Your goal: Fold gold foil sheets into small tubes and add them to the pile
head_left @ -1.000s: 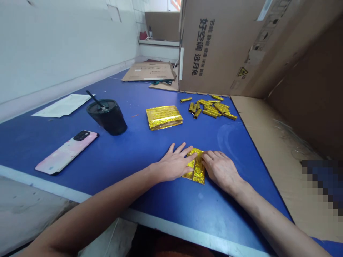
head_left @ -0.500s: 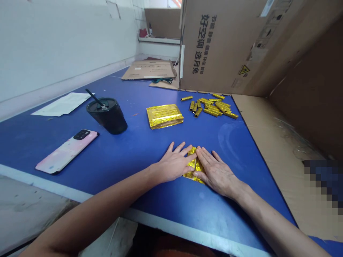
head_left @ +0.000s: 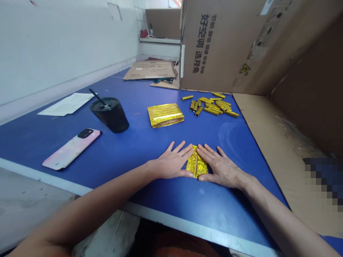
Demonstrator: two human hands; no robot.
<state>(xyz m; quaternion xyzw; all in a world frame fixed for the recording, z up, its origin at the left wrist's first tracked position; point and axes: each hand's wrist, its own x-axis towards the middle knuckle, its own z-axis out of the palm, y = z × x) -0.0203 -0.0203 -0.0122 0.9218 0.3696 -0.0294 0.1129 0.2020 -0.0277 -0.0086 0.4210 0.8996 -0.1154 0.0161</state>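
Gold foil piece (head_left: 202,167), lower centre of the frame, lying flat on the blue table (head_left: 128,153), with a paler seam running between two panels. The left hand (head_left: 171,163) rests palm down at its left side, fingers spread wide, tips on the foil; the right hand (head_left: 225,171) lies opposite, fingers moderately parted and thumb apart, also touching it. Neither hand grips anything. The step in hand is judged to be flattening the folded panels; the next move calls for even pressure that keeps the panels aligned along the seam.

Above centre lies a stack of gold foil (head_left: 166,116); to its right, a loose pile of narrow gold pieces (head_left: 211,107). Left of centre stands a dark cup (head_left: 114,117) with a black straw (head_left: 95,96); nearby are a pink-and-white phone (head_left: 71,151), no brand legible, and white paper (head_left: 65,104).

Upper right, a large carton (head_left: 222,43) bears sideways Chinese print, 好空调 选月兔, beside smaller 节能 静音 健康 环保 and a yellow warning triangle (head_left: 244,69). Flattened cardboard (head_left: 151,69) lies at upper centre, its print illegible.
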